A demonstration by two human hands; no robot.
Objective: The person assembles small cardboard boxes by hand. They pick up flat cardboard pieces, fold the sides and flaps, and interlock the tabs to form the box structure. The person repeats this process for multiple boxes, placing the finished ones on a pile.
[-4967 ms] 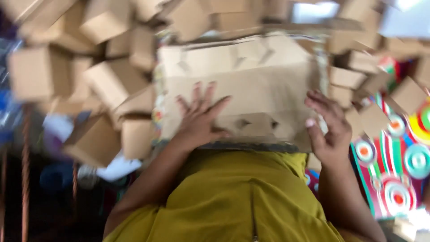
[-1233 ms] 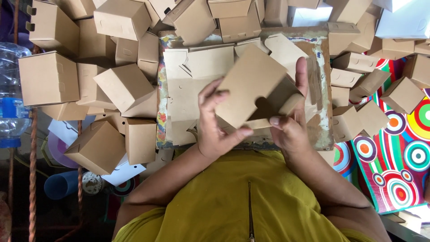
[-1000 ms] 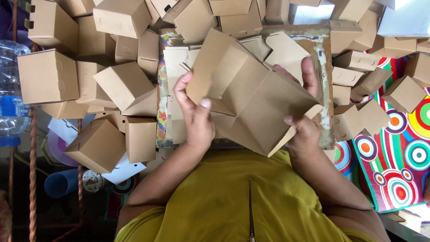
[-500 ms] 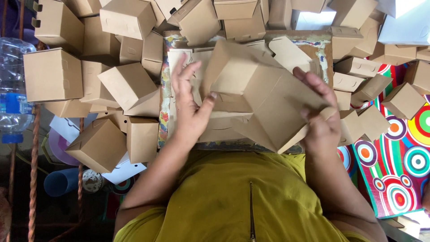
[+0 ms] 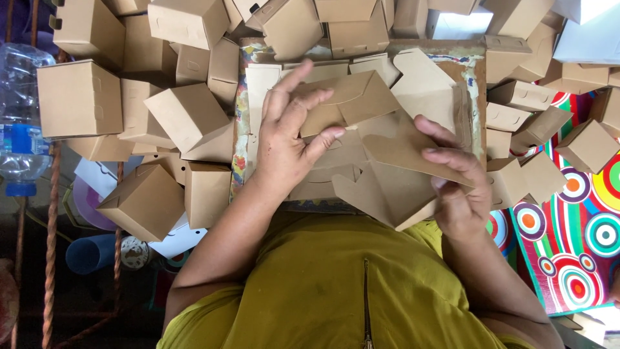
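A half-folded brown cardboard box (image 5: 378, 152) sits between my hands above my lap, its flaps still loose. My left hand (image 5: 287, 139) presses on its left side, thumb tucked against one flap and fingers spread over the top flap. My right hand (image 5: 458, 187) grips the box's right wall and lower corner. Under the box lies a stack of flat unfolded box blanks (image 5: 413, 81) on a worn board (image 5: 478, 71).
Several finished brown boxes (image 5: 187, 110) are heaped to the left, the back and the right of the board. A clear plastic bottle (image 5: 22, 123) lies far left. A bright mat with coloured circles (image 5: 575, 226) covers the right. A blue cup (image 5: 90, 253) stands lower left.
The box has been turned and folded further between my hands. My left hand has shifted onto its top flap, and my right hand has slid down to the lower right corner.
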